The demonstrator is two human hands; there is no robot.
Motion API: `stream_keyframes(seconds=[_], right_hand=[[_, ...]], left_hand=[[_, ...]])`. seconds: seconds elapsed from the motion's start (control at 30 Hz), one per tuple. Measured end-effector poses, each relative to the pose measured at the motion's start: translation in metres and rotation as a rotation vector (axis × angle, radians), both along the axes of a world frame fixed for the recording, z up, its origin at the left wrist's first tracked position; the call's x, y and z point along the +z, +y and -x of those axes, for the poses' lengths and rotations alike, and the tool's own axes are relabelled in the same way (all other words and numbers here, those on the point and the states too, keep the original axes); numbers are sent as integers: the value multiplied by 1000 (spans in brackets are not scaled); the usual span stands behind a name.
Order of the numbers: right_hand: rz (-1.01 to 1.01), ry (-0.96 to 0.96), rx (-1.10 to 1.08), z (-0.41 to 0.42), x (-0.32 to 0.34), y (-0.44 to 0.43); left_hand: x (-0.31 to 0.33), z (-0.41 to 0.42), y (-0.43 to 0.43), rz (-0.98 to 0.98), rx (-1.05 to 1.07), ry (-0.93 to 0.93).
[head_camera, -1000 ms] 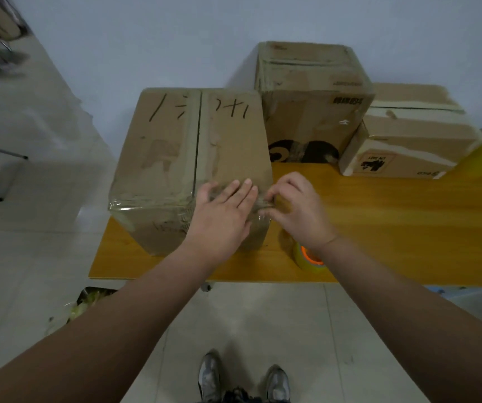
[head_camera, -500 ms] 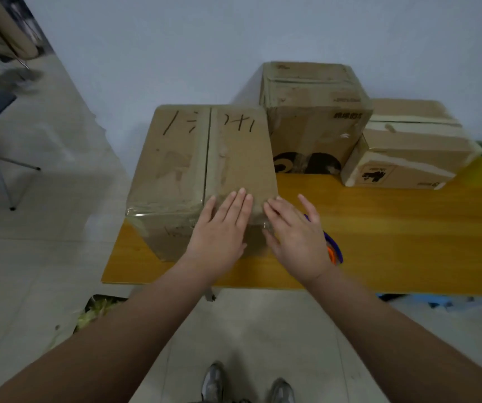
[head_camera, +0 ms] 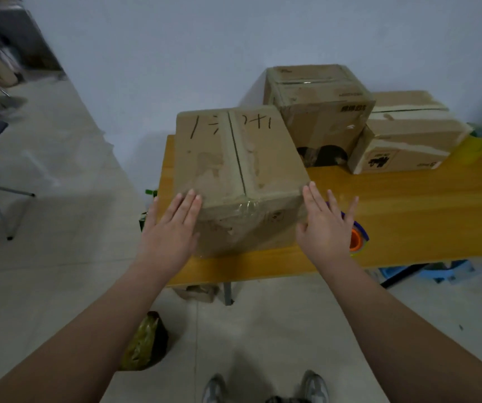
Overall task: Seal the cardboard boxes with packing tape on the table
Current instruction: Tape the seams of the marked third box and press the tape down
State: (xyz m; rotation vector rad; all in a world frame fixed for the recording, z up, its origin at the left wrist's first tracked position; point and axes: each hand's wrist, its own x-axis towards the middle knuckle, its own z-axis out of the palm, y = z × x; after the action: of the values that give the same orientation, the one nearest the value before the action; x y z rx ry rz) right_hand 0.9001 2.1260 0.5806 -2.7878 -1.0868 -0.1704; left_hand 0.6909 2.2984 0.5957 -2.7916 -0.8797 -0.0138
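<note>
Repositioning is judged underway: the box (head_camera: 239, 170) is flanked by the left hand (head_camera: 172, 228) and right hand (head_camera: 325, 225), spread flat; even 2-sided pressure is needed next.

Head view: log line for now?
box: on table | tape strip: on front edge | left hand: open, box's left corner | right hand: open, box's right corner | tape roll: on table

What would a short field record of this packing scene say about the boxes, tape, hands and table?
table: yellow wood
near box: flaps closed, clear tape across front edge
back boxes: middle box and right box, by the wall
left hand: open, at near box's front left corner
right hand: open, at its front right corner
tape roll: on table, partly hidden by right hand
</note>
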Motion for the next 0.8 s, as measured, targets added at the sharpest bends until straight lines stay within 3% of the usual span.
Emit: stream_keyframes(seconds=[0.13,0.27,0.33,0.6,0.8], right_hand=[[12,28,-61,17,12,11],[-93,7,243,58,30,42],[-131,32,344,77,35,65],[-50,-36,353,82,21,117],[-32,-332,410,77,-8,113]], left_hand=[[5,31,29,226,-64,-134],[16,20,43,570,-180,-447],[21,5,47,567,-220,-475],[-4,-23,73,429,-300,-370],[-33,-10,84,248,-406,-328]])
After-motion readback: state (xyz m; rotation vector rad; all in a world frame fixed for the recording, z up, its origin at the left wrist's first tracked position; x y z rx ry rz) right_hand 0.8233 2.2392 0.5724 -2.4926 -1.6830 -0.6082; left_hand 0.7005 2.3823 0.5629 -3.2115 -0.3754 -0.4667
